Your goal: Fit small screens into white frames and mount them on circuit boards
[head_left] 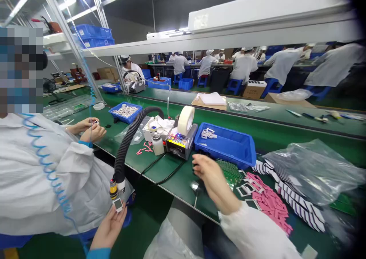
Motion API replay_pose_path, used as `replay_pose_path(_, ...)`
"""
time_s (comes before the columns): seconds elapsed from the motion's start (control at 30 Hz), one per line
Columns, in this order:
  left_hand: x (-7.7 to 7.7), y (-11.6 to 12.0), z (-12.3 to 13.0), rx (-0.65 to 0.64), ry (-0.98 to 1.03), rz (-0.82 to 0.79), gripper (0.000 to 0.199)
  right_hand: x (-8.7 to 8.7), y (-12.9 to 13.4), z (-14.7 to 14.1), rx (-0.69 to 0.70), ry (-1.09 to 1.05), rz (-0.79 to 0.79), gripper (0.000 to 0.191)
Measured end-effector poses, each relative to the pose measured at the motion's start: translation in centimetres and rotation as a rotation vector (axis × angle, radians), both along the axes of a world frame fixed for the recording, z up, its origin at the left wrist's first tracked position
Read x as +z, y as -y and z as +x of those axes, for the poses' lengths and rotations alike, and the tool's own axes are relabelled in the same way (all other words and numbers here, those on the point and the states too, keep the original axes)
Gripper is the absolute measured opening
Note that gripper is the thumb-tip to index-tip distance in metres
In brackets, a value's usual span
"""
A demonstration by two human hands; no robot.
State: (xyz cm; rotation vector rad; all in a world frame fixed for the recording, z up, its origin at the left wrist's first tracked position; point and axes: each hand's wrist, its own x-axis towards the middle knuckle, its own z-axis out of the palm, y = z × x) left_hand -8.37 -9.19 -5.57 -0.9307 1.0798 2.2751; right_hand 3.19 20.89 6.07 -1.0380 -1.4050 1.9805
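In the lower left, my left hand (110, 224), palm up, holds a small white-framed display (118, 204) at its fingertips. The end of a black flexible hose (126, 148), with a red-and-yellow fitting (113, 188), is just above that display. My right hand (211, 179) hovers over the bench, its fingers curled together and slightly blurred; what they hold, if anything, cannot be made out. Left of this hand stands a tape dispenser (180, 148) with a cream tape roll (185, 120) on top. A blue tray (243, 146) with a few white frames lies just beyond it.
Pink strips (271, 202), white frames (246, 190) and rows of white-and-dark pieces (300, 205) spread at right, beside a clear plastic bag (314, 167). A white bottle (158, 144) stands by the dispenser. At left sits a co-worker (57, 167), both hands on a small part.
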Motion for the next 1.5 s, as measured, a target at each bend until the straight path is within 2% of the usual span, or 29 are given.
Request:
replay_pose_path(0.17, -0.2, -1.0, -0.4, -0.062, -0.024, 0.069, 0.049, -1.9, 1.1, -4.8, -0.034, 0.114, -0.234, 0.019)
replay_pose_path(0.33, -0.4, -2.1, 0.7, -0.108, 0.019, 0.06, 0.051, -2.5, 0.6, -7.6, -0.097, 0.118, -0.269, 0.018)
replay_pose_path(0.47, 0.8, -5.2, 3.0, -0.215, 0.074, 0.122, 0.042, -1.8, 1.7, -6.9, -0.08, 0.091, -0.172, 0.012)
replay_pose_path(0.57, 3.1, -8.7, 4.9, -0.334, 0.085, 0.244, 0.024, -0.6, 4.0, -3.5, 0.061, 0.017, -0.063, 0.015)
replay_pose_path(0.63, 5.1, -11.0, 6.2, -0.451, 0.09, 0.375, 0.017, 0.0, 5.6, -0.2, 0.223, -0.05, 0.192, 0.012)
replay_pose_path(0.7, 7.1, -12.9, 7.5, -0.565, 0.069, 0.512, 0.014, 0.1, 6.5, 3.1, 0.397, -0.076, 0.748, 0.042)
replay_pose_path(0.77, 8.8, -14.3, 8.7, -0.655, 0.052, 0.592, 0.013, -0.3, 6.5, 5.8, 0.462, -0.003, 1.265, 0.068)
replay_pose_path(0.83, 10.0, -15.4, 9.7, -0.719, 0.031, 0.646, 0.012, -0.8, 5.9, 7.4, 0.397, 0.107, 1.527, 0.069)
replay_pose_path(0.9, 10.8, -16.1, 10.5, -0.772, -0.007, 0.698, 0.013, -0.9, 5.1, 8.3, 0.301, 0.161, 1.608, 0.061)
replay_pose_path(1.03, 11.9, -16.7, 11.3, -0.884, -0.136, 0.739, 0.018, 0.4, 4.1, 9.2, 0.217, 0.08, 1.568, 0.061)
replay_pose_path(1.17, 12.7, -17.2, 11.8, -0.974, -0.285, 0.708, 0.02, 2.2, 3.7, 10.3, 0.264, -0.004, 1.37, 0.069)
replay_pose_path(1.27, 13.2, -17.7, 12.0, -0.966, -0.286, 0.641, 0.023, 3.0, 3.3, 11.2, 0.319, -0.013, 1.238, 0.07)
replay_pose_path(1.33, 13.3, -18.0, 12.0, -0.934, -0.243, 0.593, 0.024, 3.4, 2.9, 11.8, 0.28, -0.053, 1.149, 0.061)
replay_pose_path(1.43, 13.4, -18.5, 12.0, -0.871, -0.193, 0.538, 0.024, 4.0, 2.4, 12.3, 0.095, -0.136, 0.931, 0.02)
replay_pose_path(1.47, 13.5, -18.7, 12.0, -0.857, -0.189, 0.523, 0.025, 4.2, 2.3, 12.4, 0.048, -0.149, 0.837, 0.014)
replay_pose_path(1.5, 13.5, -18.8, 12.0, -0.845, -0.186, 0.512, 0.026, 4.4, 2.3, 12.4, 0.023, -0.151, 0.743, 0.018)
